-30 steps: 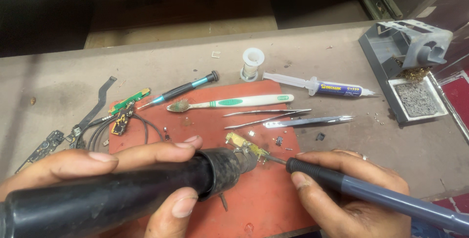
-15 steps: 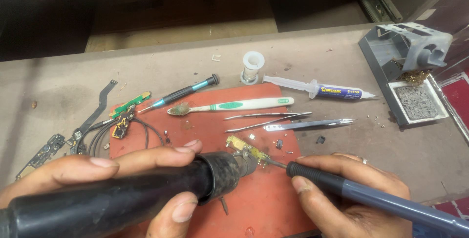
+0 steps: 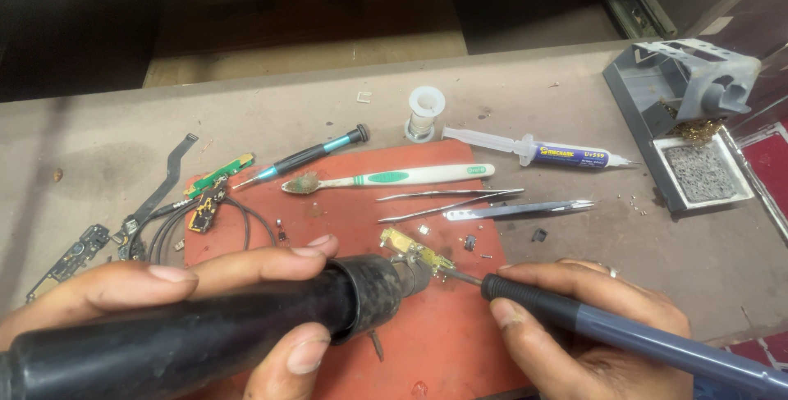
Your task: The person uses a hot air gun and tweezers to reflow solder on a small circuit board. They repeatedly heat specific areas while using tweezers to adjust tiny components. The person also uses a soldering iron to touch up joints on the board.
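Red-orange work mat (image 3: 427, 342), flat and scuffed, lying on a worn brown tabletop (image 3: 328, 113); all places below are given from this mat. On its far half: a white toothbrush (image 3: 386, 177) with green grip panel and soiled bristles, two thin metal tweezers (image 3: 484, 203) side by side reaching past its right edge, and a slim black screwdriver (image 3: 308, 156) with teal collar across its far left corner. At its left edge: small green and gold circuit strips (image 3: 215, 195), black looped wires (image 3: 209, 228), and dark flex cables (image 3: 168, 174) on the tabletop beyond. Past its far edge: a small white spool (image 3: 425, 111) and a clear syringe (image 3: 538, 151) with a blue label. Well to its right: a grey soldering stand (image 3: 685, 88) with brass wool and a grey sponge tray. Near its middle lies a small gold-coloured circuit board (image 3: 410, 250), uncovered. Left hand (image 3: 164, 285), grip wrapped around a thick black hot-air handle (image 3: 205, 338), thumb under, fingers over; the round dark nozzle sits just beside the board's near-left end. Right hand (image 3: 591, 326), grip pinching a slim grey-blue soldering iron (image 3: 624, 338) pen-fashion; its fine metal tip touches the board's right end. Both hands rest over the mat's near edge.
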